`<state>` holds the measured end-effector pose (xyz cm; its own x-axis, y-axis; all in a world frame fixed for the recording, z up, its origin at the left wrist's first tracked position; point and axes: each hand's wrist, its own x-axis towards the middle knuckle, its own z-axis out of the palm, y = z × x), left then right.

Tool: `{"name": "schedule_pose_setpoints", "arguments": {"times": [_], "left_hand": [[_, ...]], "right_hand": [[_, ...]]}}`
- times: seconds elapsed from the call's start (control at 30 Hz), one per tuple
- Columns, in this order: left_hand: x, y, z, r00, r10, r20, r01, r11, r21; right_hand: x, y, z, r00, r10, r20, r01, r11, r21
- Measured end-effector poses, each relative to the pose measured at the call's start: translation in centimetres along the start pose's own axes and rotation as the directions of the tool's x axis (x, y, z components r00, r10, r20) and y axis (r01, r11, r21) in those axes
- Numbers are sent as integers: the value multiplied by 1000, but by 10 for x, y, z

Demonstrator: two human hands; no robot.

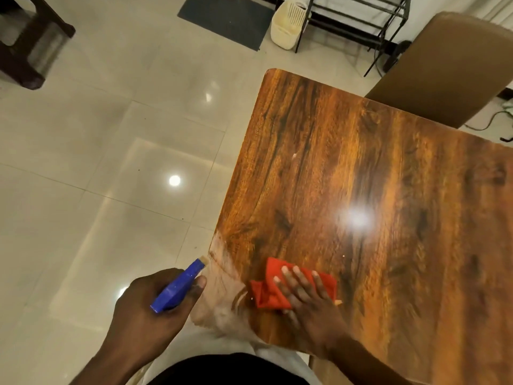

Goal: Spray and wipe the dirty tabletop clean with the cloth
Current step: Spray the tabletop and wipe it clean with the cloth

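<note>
Pressed flat beneath straight, spread fingers [298,282], the red cloth [266,294] is pinned to the tabletop [361,168] by the right hand [308,301]; nothing is curled round it, so it is steered by downward pressure alone. It lies near the table's near left corner, crumpled into loose folds, just beside a pale, chalky smear [222,304] that spreads along that corner and edge. The cloth is judged to be light, soft and limp: it is likely to bunch or slip out from under the palm if pushed fast, so it is best taken flat across its middle, with the fingers wide and the weight borne down evenly. The glossy wood-grain surface is judged to be hard and slick, more so where wetted. The blue spray bottle [177,287] is gripped in the left hand [150,312], the thumb laid beside its head and the pale nozzle aimed toward the smeared corner; it is held off the table's left edge, above the tiled floor [111,162]. Only its head is seen, so how full or heavy it is cannot be told; it is judged to be rigid plastic, best held at the neck. A small white speck [294,155] is seen farther up the tabletop, and a brown chair [449,65] stands at the far side.
</note>
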<state>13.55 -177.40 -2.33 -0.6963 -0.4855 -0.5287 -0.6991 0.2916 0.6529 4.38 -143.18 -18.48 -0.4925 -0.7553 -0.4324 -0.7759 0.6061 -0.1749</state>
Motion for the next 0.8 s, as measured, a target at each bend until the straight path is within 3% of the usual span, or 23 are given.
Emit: {"name": "schedule_pose_setpoints", "arguments": {"times": [0.1, 0.2, 0.27, 0.33, 0.43, 0.6, 0.8], "left_hand": [[-28, -13, 3, 1000, 27, 8, -27, 999, 47], [-54, -21, 7, 1000, -22, -4, 22, 1000, 11], [-68, -27, 11, 999, -50, -15, 50, 999, -15], [-83, -33, 16, 998, -43, -37, 42, 999, -16], [-101, -44, 21, 998, -9, -57, 9, 1000, 10], [-121, -62, 26, 995, -53, -86, 54, 999, 10], [-139, -81, 28, 994, -56, -94, 62, 997, 56]], "right_hand": [[-31, 53, -8, 966, 259, 21, -259, 957, 128], [-9, 92, -30, 828, 560, 35, -527, 754, 392], [28, 103, -45, 743, 669, 19, -600, 653, 463], [66, 97, -56, 716, 698, 18, -619, 623, 479], [114, 57, -67, 793, 609, 16, -554, 710, 435], [140, -48, -57, 964, 267, 13, -256, 908, 332], [81, -125, 1, 992, -124, 21, 119, 979, 164]]}}
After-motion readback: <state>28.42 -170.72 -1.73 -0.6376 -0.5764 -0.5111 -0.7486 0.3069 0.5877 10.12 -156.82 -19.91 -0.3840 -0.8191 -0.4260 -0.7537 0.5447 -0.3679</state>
